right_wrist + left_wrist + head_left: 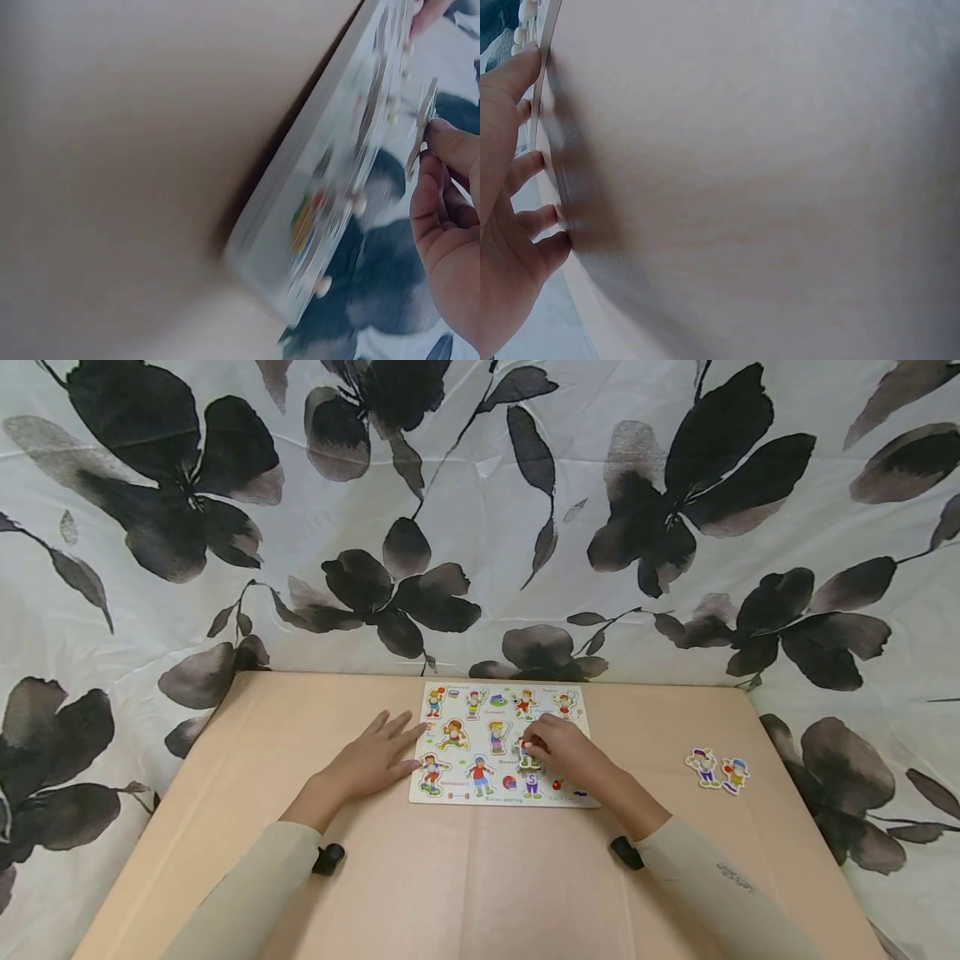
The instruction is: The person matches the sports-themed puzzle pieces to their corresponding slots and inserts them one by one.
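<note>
A white knob puzzle board (457, 768) with printed words and cut-out child figures lies on the table. My left hand (375, 756) rests at its left edge, fingers spread; in the left wrist view the fingertips of that hand (510, 187) reach the board's side. Over the right half of the board, my right hand (573, 753) pinches a figure-shaped puzzle piece (420, 131) between thumb and fingers. The right wrist view has this thin piece tilted on edge, raised above the board. Small round knobs (322, 286) stick up from the pieces in the board.
Two loose puzzle pieces, one figure (703, 767) and another with a blue cap (736, 775), lie side by side on the table right of the board. The beige table (480, 893) ends at a floral cloth (525, 552) behind it.
</note>
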Demonstrator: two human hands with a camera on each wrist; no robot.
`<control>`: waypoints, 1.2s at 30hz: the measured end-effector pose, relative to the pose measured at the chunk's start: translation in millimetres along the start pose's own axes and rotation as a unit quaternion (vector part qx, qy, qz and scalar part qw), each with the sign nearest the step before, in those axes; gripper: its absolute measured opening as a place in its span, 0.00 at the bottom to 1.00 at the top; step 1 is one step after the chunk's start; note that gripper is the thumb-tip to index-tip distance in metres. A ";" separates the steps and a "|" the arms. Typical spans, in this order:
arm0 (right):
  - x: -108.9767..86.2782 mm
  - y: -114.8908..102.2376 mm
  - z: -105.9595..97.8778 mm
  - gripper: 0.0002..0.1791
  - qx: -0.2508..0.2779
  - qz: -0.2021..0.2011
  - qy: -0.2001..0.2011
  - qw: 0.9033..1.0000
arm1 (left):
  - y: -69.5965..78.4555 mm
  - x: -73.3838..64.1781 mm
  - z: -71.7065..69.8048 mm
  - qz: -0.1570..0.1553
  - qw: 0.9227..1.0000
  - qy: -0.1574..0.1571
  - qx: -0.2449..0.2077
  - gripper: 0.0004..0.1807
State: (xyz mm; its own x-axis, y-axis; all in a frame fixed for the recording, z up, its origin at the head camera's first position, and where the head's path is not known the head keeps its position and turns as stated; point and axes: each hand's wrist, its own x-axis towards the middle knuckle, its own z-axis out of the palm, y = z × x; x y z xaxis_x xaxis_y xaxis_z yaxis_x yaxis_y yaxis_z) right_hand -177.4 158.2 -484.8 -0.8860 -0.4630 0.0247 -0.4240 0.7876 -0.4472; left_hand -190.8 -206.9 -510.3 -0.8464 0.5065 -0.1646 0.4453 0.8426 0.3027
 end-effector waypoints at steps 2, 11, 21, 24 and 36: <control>4.5 -7.5 4.5 0.06 -0.007 -0.018 -0.002 1.000 | 0.3 0.5 -1.5 0.002 1.000 0.001 0.000 0.38; 19.7 -37.9 22.4 0.03 -0.007 -0.108 -0.012 0.994 | 0.8 3.1 -6.7 0.009 1.000 0.005 0.002 0.38; 26.1 -49.5 37.8 0.03 -0.051 -0.139 -0.028 0.989 | 0.1 5.2 -7.2 0.017 1.000 0.008 -0.001 0.38; 27.4 -50.9 39.6 0.03 -0.052 -0.141 -0.032 0.988 | -0.8 5.2 -6.7 0.016 1.000 0.009 0.002 0.38; 27.9 -53.2 44.7 0.03 -0.054 -0.127 -0.046 0.989 | -1.2 3.0 -5.6 0.014 1.000 0.007 -0.001 0.37</control>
State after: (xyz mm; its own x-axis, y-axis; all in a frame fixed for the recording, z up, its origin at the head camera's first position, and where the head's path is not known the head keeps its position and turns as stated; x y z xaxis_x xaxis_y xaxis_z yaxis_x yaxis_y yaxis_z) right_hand -171.1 85.2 -500.3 -0.7291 -0.6832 0.0407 -0.6535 0.6773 -0.3378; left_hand -195.5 -207.4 -506.0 -0.8375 0.5272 -0.1437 0.4681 0.8279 0.3090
